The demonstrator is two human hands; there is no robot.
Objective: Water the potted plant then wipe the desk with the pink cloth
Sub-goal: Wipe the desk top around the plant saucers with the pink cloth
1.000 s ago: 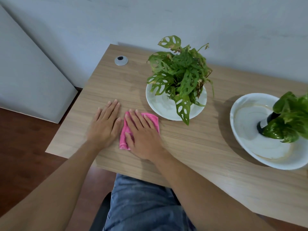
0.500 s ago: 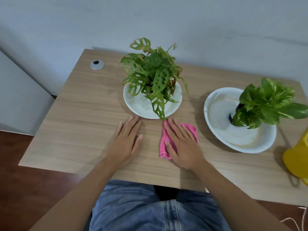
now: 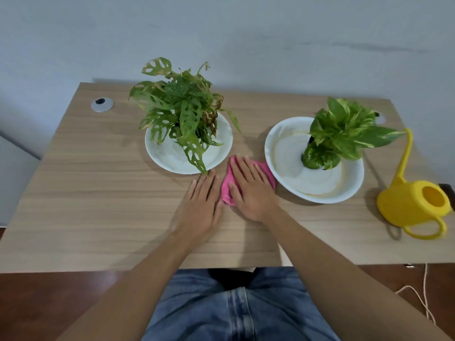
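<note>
My right hand lies flat on the pink cloth, pressing it onto the wooden desk between the two white dishes. The cloth's right edge touches the rim of the right dish. My left hand rests palm down on the bare desk just left of the cloth, fingers apart, holding nothing. A holed-leaf potted plant stands in the left white dish. A variegated potted plant stands in the larger right white dish. The yellow watering can sits at the desk's right edge.
A silver cable grommet sits at the desk's back left corner. The grey wall runs behind the desk. A pale cable lies on the dark floor at the right. My knees in jeans are under the front edge.
My right hand has slid the pink cloth to the right, from the left side of the desk to the gap between the dishes. My left hand followed. The view shifted right, showing the watering can.
</note>
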